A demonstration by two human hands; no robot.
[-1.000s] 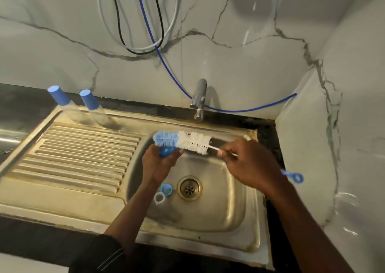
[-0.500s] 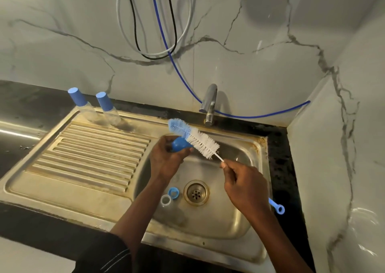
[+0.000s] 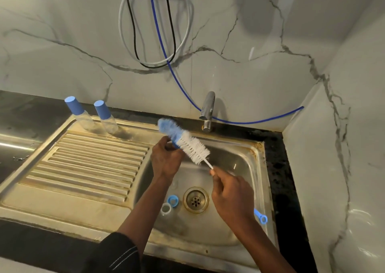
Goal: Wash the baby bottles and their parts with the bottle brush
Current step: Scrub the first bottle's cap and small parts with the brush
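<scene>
Two hands worked: your right hand [image 3: 231, 193] gripped the bottle brush [image 3: 193, 147] over the sink [image 3: 258, 168], tilted steeper than before; left hand [image 3: 164, 160] pinched a blue part [image 3: 175, 145], probably a cap. Sink held a blue ring [image 3: 173, 201] and a white ring [image 3: 166, 208].

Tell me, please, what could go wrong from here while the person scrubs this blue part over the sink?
1. The left hand holds the small blue part against the bottle brush. A hard push from the right hand might knock it out and into the sink.
2. The blue ring and the white ring lie loose beside the drain; running water may push them about.
</scene>
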